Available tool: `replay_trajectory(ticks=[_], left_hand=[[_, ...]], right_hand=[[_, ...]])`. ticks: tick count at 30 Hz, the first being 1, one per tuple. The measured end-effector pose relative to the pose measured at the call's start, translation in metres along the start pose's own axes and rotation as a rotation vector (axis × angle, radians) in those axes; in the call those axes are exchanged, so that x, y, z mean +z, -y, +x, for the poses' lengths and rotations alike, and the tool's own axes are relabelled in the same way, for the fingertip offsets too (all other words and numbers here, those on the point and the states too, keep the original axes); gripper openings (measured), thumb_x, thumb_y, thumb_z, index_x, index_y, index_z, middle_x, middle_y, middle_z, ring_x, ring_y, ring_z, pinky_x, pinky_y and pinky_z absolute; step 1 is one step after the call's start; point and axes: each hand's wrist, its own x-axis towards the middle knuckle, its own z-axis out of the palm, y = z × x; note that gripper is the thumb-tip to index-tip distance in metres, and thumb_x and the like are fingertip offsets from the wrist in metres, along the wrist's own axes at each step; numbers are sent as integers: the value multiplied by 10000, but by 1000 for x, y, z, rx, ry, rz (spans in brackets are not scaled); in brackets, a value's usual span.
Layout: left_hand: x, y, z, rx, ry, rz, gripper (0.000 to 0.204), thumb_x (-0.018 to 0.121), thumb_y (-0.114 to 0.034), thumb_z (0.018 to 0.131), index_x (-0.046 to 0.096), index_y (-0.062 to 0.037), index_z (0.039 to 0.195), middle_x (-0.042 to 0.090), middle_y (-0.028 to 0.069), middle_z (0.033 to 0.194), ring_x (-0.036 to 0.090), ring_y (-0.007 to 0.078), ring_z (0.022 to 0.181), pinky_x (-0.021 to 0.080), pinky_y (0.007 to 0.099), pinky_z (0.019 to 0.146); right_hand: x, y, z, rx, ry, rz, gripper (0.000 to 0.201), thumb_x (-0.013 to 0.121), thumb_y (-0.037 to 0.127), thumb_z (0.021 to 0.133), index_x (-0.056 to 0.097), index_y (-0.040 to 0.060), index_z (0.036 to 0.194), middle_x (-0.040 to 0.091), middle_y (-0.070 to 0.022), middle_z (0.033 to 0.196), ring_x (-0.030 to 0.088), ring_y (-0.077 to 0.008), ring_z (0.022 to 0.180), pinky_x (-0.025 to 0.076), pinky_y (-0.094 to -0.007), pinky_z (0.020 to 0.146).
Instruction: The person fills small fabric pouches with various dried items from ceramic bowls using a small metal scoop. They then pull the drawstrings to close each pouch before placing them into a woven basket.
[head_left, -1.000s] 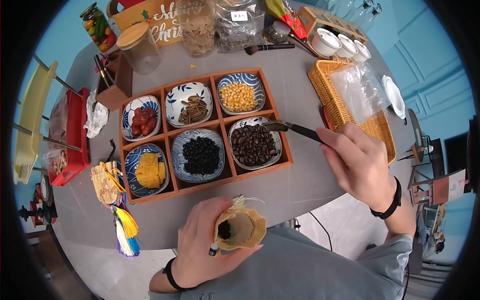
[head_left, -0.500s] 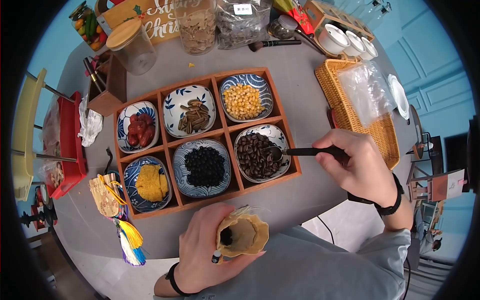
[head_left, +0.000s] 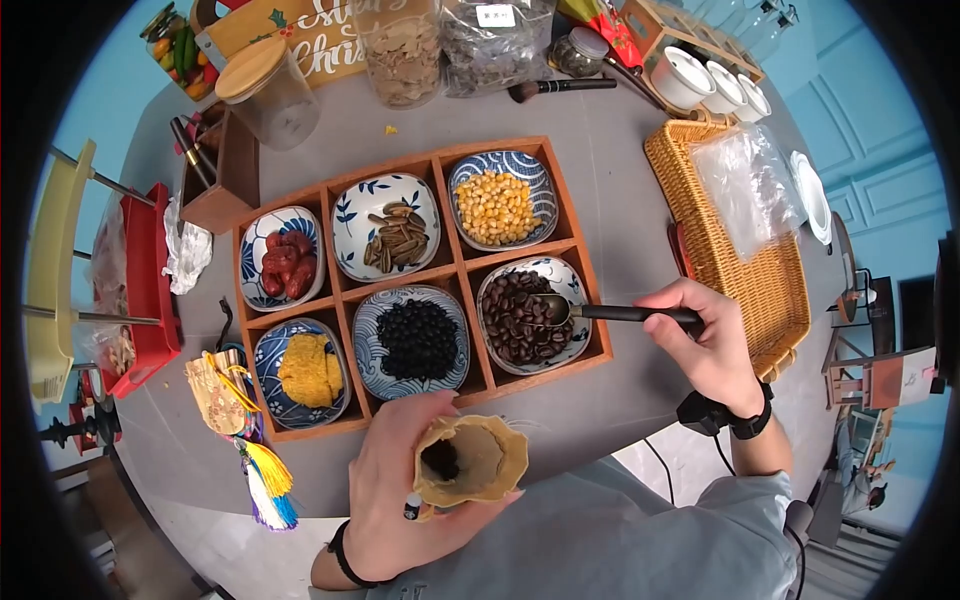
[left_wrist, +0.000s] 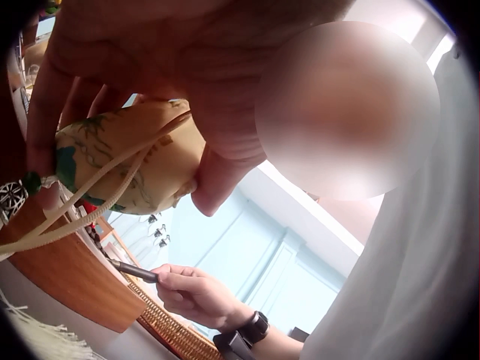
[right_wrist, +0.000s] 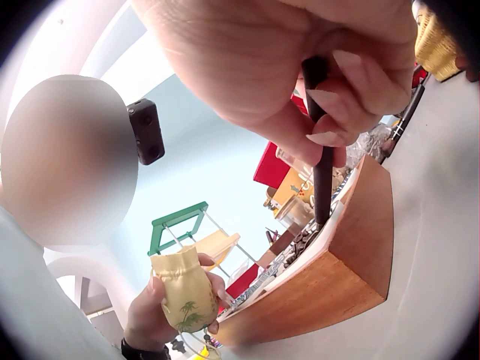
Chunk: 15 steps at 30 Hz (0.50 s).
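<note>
My left hand (head_left: 395, 490) grips a small yellow cloth pouch (head_left: 500, 465), its mouth open upward with dark bits inside. Green leaf prints and cords show on the pouch (left_wrist: 127, 154) in the left wrist view. The right hand (head_left: 708, 345) pinches the black handle of a spoon (head_left: 625, 313), whose bowl rests among dark brown beans (head_left: 520, 330) in the lower right dish. That dish sits in a wooden divided tray (head_left: 597, 345), beside dishes of black beans (head_left: 415, 340), yellow corn kernels (head_left: 495, 208), brown pods (head_left: 402, 240), red dates (head_left: 290, 265) and a yellow mass (head_left: 308, 370).
Right of the tray lies a wicker basket (head_left: 700, 220) with a clear bag. A tasselled ornament (head_left: 215, 390) and a red bin (head_left: 150, 300) are at the left. Along the back stand a lidded jar (head_left: 285, 110), a brush (head_left: 570, 87) and white lidded cups (head_left: 684, 80).
The spoon has come down from the dish's upper edge into the brown beans, with the right hand moving lower. The left hand still grips the pouch, and the head view has shifted slightly.
</note>
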Motion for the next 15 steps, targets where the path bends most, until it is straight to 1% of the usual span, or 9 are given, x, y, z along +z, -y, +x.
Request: replay_trajectory(ticks=[3,6,9,12,15], left_hand=[[-2,-3,5,65,-34,58,849,979,-192,650,520,5,1336,627,170,1135,671,309,991,573,382,810],[-2,-4,10,80,-38,89,860,974,-181,648,519,8,1353,628,177,1147,667,318,993,569,391,813],[-4,-4,9,55,8,95,906,977,-140,632,493,2,1384,547,131,1259,615,231,1095,511,336,946],[-6,-5,11,59,3,114,878,974,-142,636,511,5,1367,561,141,1273,622,243,1106,512,340,948],[-8,-8,12,29,25,123,879,976,-142,632,514,3,1366,578,149,1269,629,248,1114,514,345,954]], right_hand=[[-3,-6,-1,-12,-12,18,113,675,0,960,698,-23,1069,697,-45,972,655,-96,895,534,-260,805],[-9,-4,0,-20,-18,10,115,678,-1,958,698,-23,1069,702,-47,983,656,-98,903,529,-256,808],[-17,4,1,-11,-23,-6,116,689,2,949,702,-16,1064,708,-47,997,657,-101,916,522,-255,818],[-24,13,-2,27,-45,11,118,696,4,943,705,-8,1060,710,-47,1004,656,-105,921,512,-257,828],[-32,29,-10,-31,-41,12,114,704,6,934,706,-16,1046,714,-58,989,655,-115,911,502,-259,825]])
